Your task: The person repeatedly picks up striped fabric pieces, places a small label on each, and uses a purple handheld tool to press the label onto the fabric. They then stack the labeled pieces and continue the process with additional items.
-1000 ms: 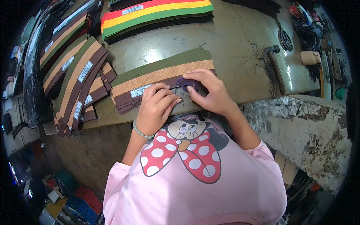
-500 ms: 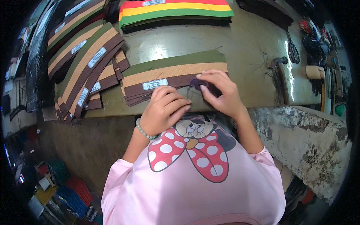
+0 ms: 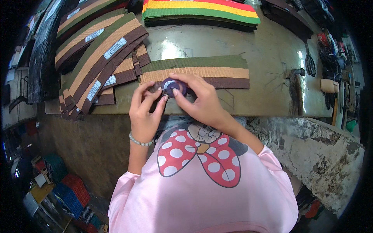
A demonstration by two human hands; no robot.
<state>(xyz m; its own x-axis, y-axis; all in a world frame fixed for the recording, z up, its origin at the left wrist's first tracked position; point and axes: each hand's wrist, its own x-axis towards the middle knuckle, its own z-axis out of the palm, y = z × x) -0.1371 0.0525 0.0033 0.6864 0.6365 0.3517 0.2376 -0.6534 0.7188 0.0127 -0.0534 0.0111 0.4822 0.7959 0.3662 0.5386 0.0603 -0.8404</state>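
Between the thumb and fingers of my right hand [image 3: 200, 93] is a small round dark-purple thing [image 3: 181, 87]. A pale patch shows inside its outline; I cannot tell its kind. The fingertips of my left hand [image 3: 145, 106] meet at its left edge, bent in a pinch, and what they grip is too small to make out. Both hands are over the front of a flat stack of webbing straps [image 3: 225, 72], striped green, tan and brown. My fingers hide part of its brown stripe. A beaded bracelet [image 3: 140, 143] circles my left wrist.
More striped straps with white labels [image 3: 101, 54] lie fanned in overlapping piles on the left of the metal-topped table [image 3: 272, 77]. A red, yellow and green stack [image 3: 202, 13] lies at the back. A dark stack [image 3: 287, 17] and a metal fitting [image 3: 297, 73] are at the right.
My right hand has moved left with the purple thing, from the right part of the stack. My left hand has lifted from the table's front edge to meet it. The view has shifted slightly.
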